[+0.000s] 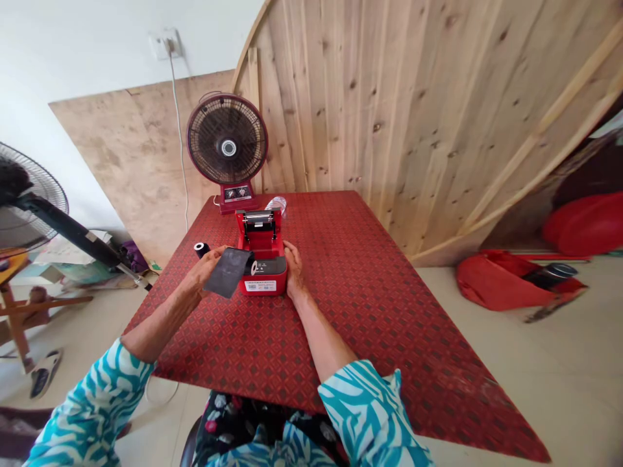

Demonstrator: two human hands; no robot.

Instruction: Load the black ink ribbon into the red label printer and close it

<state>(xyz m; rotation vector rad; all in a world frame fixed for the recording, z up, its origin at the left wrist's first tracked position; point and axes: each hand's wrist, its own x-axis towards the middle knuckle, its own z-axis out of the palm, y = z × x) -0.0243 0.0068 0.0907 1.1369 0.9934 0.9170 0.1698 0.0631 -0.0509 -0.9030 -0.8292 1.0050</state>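
A red and black label printer (263,285) stands on the table with its lid (259,224) raised. At its front left, a black ribbon roll (254,266) shows a white core end, and a loose length of black ribbon (228,272) hangs from it toward the left. My left hand (208,267) is closed on the ribbon's edge; its fingertips are partly hidden behind the film. Just beyond that hand is a second dark roll (200,249) with a white core; whether they touch I cannot tell. Curved against the printer's right side, my right hand (294,269) grips it.
A dark red fan (228,146) and a clear plastic bottle (276,205) stand behind the printer on the red patterned table (360,311). Wooden boards (370,110) rise behind. A pedestal fan (58,217) is at left; a red bag (501,282) lies on the floor at right.
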